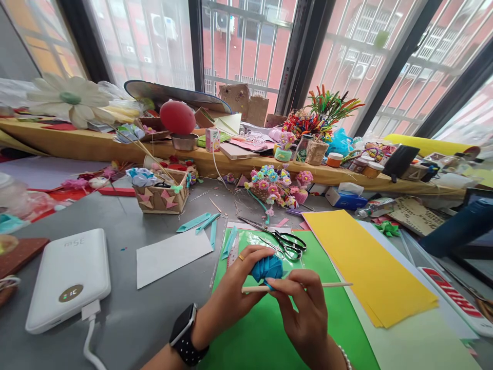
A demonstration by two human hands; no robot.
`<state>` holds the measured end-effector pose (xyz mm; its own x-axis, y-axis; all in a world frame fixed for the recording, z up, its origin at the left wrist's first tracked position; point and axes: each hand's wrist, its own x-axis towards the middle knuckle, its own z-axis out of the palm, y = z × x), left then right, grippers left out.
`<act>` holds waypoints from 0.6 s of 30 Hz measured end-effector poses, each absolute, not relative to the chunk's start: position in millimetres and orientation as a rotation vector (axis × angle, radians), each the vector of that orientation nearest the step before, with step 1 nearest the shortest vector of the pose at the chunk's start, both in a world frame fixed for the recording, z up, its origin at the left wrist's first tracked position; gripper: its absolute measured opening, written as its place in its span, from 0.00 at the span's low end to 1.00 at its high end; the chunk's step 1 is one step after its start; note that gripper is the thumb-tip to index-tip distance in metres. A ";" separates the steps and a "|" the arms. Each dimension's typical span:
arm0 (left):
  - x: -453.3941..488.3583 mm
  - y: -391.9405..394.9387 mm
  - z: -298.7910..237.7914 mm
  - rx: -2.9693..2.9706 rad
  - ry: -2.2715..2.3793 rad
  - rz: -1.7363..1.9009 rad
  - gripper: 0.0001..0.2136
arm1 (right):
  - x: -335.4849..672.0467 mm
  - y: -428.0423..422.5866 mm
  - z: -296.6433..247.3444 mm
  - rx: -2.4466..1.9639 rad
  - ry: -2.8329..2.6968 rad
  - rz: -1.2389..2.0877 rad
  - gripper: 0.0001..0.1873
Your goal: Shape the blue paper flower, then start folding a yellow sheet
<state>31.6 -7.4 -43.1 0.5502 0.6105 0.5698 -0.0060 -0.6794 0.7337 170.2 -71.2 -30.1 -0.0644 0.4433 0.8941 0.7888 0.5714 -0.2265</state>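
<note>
My left hand (246,277) has its fingers curled round a folded blue paper flower (267,268). The fingers and thumb of my right hand (302,303) pinch at the flower's lower edge. A thin wooden stick (337,284) runs crosswise under the flower, past both hands; how far each hand grips it is partly hidden. Both hands are above a green sheet (241,336). Just beyond them lie black-handled scissors (295,246), beside a smaller pair. Folded light-blue paper strips (194,222) rest to the left, near a white paper (173,259).
Yellow paper sheets (370,272) lie to the right. At left is a white power bank (71,277) with a cable. A decorated cardboard box (162,198) and a bunch of craft flowers (273,185) stand farther back, below a cluttered shelf (246,163).
</note>
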 end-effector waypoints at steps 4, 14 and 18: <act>32.0 -7.9 -44.4 2.085 0.482 1.137 0.24 | 170.6 -70.5 -30.5 -1.037 -1.717 -0.357 0.07; 29.7 -6.1 -43.0 2.096 0.510 1.170 0.24 | 173.7 -65.9 -32.0 -1.066 -1.663 -0.266 0.13; 29.4 -6.5 -39.8 2.111 0.524 1.186 0.23 | 180.8 -66.1 -25.2 -1.078 -1.637 -0.295 0.09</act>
